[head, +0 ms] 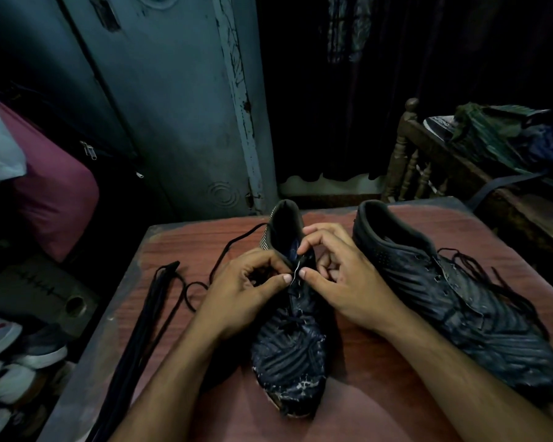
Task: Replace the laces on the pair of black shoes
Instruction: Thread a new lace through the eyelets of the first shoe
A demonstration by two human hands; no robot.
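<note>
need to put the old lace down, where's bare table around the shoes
Bare wood lies between the middle shoe and the right shoe, near the table front edge. Left side is crowded: a lace bundle and a loose lace. Both hands cover the shoe's throat.

Dim light is falling on a reddish wood-grain tabletop [380,371]. A worn blue-grey metal cabinet [173,100] is standing behind it, a dark curtain [364,90] is hanging to the right, and a carved wooden rail [406,154] is edging a cluttered bed. Sneakers [10,355] are lying at lower left.
</note>
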